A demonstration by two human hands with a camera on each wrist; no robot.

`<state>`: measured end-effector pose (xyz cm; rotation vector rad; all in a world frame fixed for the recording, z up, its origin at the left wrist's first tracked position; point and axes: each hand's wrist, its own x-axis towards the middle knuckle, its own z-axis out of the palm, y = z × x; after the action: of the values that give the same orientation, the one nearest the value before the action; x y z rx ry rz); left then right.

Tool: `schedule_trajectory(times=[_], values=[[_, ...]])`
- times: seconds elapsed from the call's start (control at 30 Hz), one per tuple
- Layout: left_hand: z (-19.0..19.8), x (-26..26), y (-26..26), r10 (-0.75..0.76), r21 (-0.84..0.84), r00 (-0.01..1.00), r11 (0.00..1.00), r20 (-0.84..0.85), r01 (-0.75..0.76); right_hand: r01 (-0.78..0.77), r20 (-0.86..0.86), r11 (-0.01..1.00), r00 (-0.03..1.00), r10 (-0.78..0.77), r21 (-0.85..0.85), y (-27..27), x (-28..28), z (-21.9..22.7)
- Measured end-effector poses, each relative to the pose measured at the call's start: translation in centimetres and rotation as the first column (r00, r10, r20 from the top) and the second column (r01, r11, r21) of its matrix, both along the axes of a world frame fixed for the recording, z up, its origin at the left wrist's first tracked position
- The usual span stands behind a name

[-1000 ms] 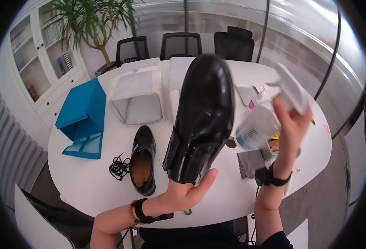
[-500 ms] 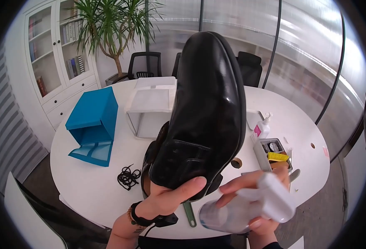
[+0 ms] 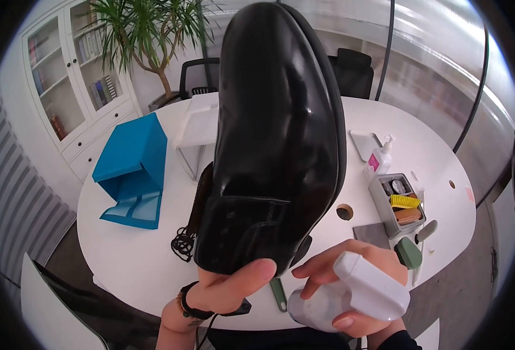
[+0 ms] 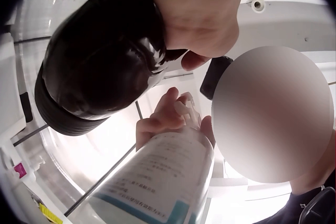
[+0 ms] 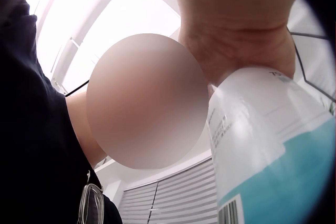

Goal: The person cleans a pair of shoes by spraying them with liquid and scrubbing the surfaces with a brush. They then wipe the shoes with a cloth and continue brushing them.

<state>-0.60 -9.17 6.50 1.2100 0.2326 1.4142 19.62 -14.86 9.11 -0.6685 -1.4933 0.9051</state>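
Observation:
A black leather shoe [image 3: 275, 128] is held up toe-first in front of me, filling the middle of the head view. My left hand [image 3: 234, 289] grips it at the heel end, thumb across the outside; the other fingers are hidden. Low on the right, my right hand [image 3: 333, 262] holds a clear spray bottle with a white trigger head [image 3: 377, 289], close beside the shoe's heel. The bottle's body [image 4: 163, 176], white-labelled with a blue band, shows in the left wrist view. Behind the held shoe, the second shoe [image 3: 204, 189] is mostly covered.
On the white table [image 3: 129, 262] stand a blue open box [image 3: 132, 151], a white bin [image 3: 202, 125], and a grey box [image 3: 380, 204] of brushes. A pump bottle [image 3: 380, 157], grey cloth [image 3: 371, 234], green brush [image 3: 408, 254], green handle [image 3: 278, 294] and black laces [image 3: 181, 244] lie around.
My right hand has come down from the upper right with the spray bottle to beside the shoe's heel. The shoe has come nearer to the head camera and covers more of the view.

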Motion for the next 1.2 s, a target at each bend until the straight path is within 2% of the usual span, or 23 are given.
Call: schedule_trajectory(times=[0.03, 0.1, 0.13, 0.2, 0.27, 0.33, 0.4, 0.43, 0.5, 0.53, 0.57, 0.67, 0.73, 0.87, 0.97, 1.03, 1.07, 1.1, 1.17, 1.2], values=[[-0.1, -0.3, -0.2, -0.016, -0.019, 1.0, 1.0, 0.014, 0.016, 0.028, 0.15, 1.0, 0.988, -0.028, 0.004, 0.0, 0.1, 0.4], [0.1, -0.7, -0.6, -0.034, -0.023, 0.999, 0.999, 0.02, 0.034, 0.078, 0.439, 0.997, 0.895, -0.082, 0.027, -0.3, 0.3, 1.1], [0.1, -0.9, -0.8, -0.056, -0.02, 0.998, 0.998, 0.028, 0.056, 0.075, 0.438, 0.997, 0.896, -0.078, 0.024, -0.7, -0.1, 1.3], [0.1, -1.2, -1.0, -0.076, -0.031, 0.996, 0.997, 0.049, 0.077, 0.237, 0.403, 0.972, 0.889, -0.217, 0.0, -1.4, -0.9, 1.6], [0.1, -1.5, -1.3, -0.103, -0.041, 0.992, 0.994, 0.068, 0.106, 0.204, 0.38, 0.977, 0.9, -0.212, 0.063, -0.9, -0.7, 1.4], [0.2, -1.6, -1.8, -0.009, -0.05, 0.998, 0.999, -0.056, 0.006, 0.177, 0.36, 0.976, 0.909, -0.211, 0.125, -0.7, -0.6, 1.0], [0.1, -1.6, -1.7, -0.014, -0.04, 0.998, 0.999, -0.056, 0.012, 0.137, 0.105, 0.977, 0.982, -0.155, 0.162, -0.5, -0.6, 0.5], [0.0, -1.5, -1.8, -0.016, -0.03, 0.998, 0.999, -0.056, 0.014, 0.085, 0.145, 0.964, 0.982, -0.124, 0.25, -0.3, 0.3, 0.4], [-0.2, -1.4, -1.8, -0.02, -0.01, 0.998, 1.0, -0.055, 0.02, 0.163, -0.125, 0.932, 0.984, -0.129, 0.324, -0.6, 0.5, -0.3], [-0.4, -1.4, -1.8, -0.023, -0.001, 0.998, 1.0, -0.054, 0.023, 0.196, -0.192, 0.874, 0.974, -0.12, 0.445, -0.2, 0.5, -0.6], [-0.5, -1.3, -1.8, -0.025, 0.007, 0.998, 1.0, -0.053, 0.026, 0.144, 0.005, 0.851, 0.985, -0.17, 0.506, -0.5, 2.1, 0.7], [-0.9, -1.0, -1.8, -0.029, 0.039, 0.998, 0.999, -0.055, 0.031, 0.168, -0.079, 0.816, 0.986, -0.149, 0.554, -0.7, 1.6, 0.3], [-1.1, -0.8, -1.8, -0.029, 0.062, 0.998, 0.998, -0.058, 0.033, 0.36, -0.364, 0.674, 0.92, -0.144, 0.645, 0.1, 0.8, -0.7], [-1.7, -0.4, -1.5, -0.021, 0.113, 0.998, 0.993, -0.064, 0.028, 0.392, -0.412, 0.628, 0.903, -0.123, 0.672, 0.9, -0.4, -1.4], [-1.7, -0.3, -1.2, -0.012, 0.143, 0.997, 0.989, -0.074, 0.023, 0.386, -0.401, 0.642, 0.907, -0.131, 0.663, 1.2, -1.4, -1.5], [-1.2, -0.3, -1.1, 0.02, 0.07, 0.997, 0.997, -0.079, -0.015, 0.282, -0.158, 0.725, 0.959, -0.237, 0.629, 1.3, -0.8, -1.6], [-1.0, -0.4, -1.1, 0.036, 0.034, 0.996, 0.999, -0.081, -0.033, 0.257, -0.089, 0.733, 0.961, -0.261, 0.63, 1.4, -0.4, -1.8], [-0.7, -0.4, -1.0, 0.052, -0.003, 0.995, 0.999, -0.083, -0.052, 0.256, -0.089, 0.733, 0.962, -0.259, 0.631, 1.5, -0.4, -1.7], [-0.2, -0.4, -1.0, 0.085, -0.075, 0.992, 0.993, -0.089, -0.092, 0.228, 0.037, 0.728, 0.944, -0.328, 0.647, 2.0, -0.6, -1.3], [0.0, -0.5, -1.0, 0.102, -0.111, 0.99, 0.987, -0.093, -0.112, 0.195, 0.051, 0.717, 0.95, -0.307, 0.669, 2.5, -0.6, -1.5]])
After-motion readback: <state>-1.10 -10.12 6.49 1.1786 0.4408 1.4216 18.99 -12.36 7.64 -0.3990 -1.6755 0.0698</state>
